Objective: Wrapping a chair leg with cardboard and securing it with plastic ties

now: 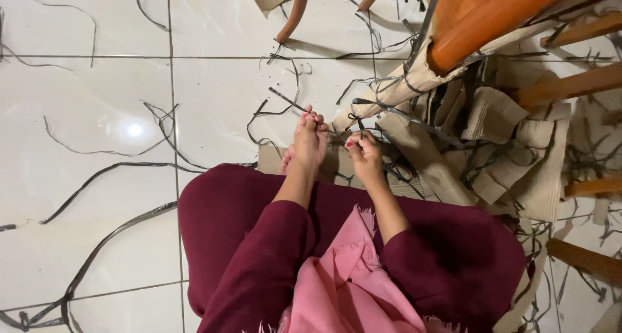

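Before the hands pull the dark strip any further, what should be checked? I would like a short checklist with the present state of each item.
1. Left hand pinches the dark strip: ok.
2. Right hand grips near the cardboard pile: ok.
3. What the right fingers hold: cannot tell.
4. Strip free of other loose strips on the floor: cannot tell.
5. Wooden chair not pressing on the cardboard: not ok.

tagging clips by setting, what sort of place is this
Probably a home floor used as a craft workspace: glossy white floor tiles, orange wooden chair legs, piled beige cardboard pieces. The left hand and right hand pinch a thin dark strip.
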